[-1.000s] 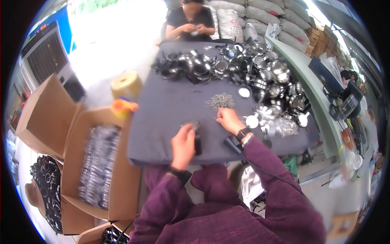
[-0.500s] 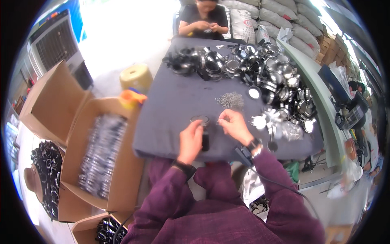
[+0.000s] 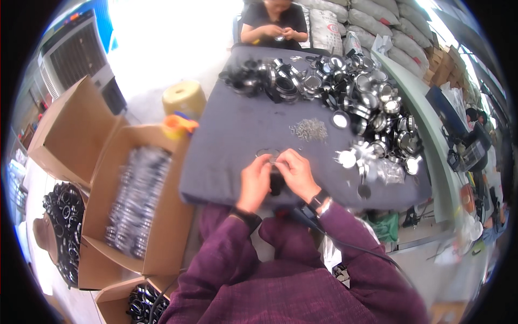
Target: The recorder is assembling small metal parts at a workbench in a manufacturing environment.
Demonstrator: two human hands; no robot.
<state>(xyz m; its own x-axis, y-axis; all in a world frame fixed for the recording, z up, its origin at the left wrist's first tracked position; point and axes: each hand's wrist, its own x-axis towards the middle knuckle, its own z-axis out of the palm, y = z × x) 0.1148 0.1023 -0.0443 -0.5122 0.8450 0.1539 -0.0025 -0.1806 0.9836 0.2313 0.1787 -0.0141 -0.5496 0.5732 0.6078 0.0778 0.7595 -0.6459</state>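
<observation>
Near the front edge of the grey-covered table (image 3: 237, 124), my left hand (image 3: 254, 181) is closed on a thin round ring with a black handle-like piece (image 3: 276, 184) hanging below it. The fingers of my right hand (image 3: 295, 171) are pinched together against the same part, beside my left fingertips. Whatever small piece they hold is hidden. Just beyond my right hand lies a loose heap of small metal pieces (image 3: 308, 129). Round silver-and-black parts (image 3: 367, 100) are piled along the far and right sides of the table.
An open cardboard box (image 3: 178, 216) with stacked shiny rings stands left of the table. Below it, another box (image 3: 116, 297) holds black rings. A yellow roll (image 3: 183, 100) stands on the floor. Across the table sits another person (image 3: 274, 24), handling a small round part.
My right hand has moved left from beside the ring part to meet my left hand at it. The left hand stays nearly in place.
</observation>
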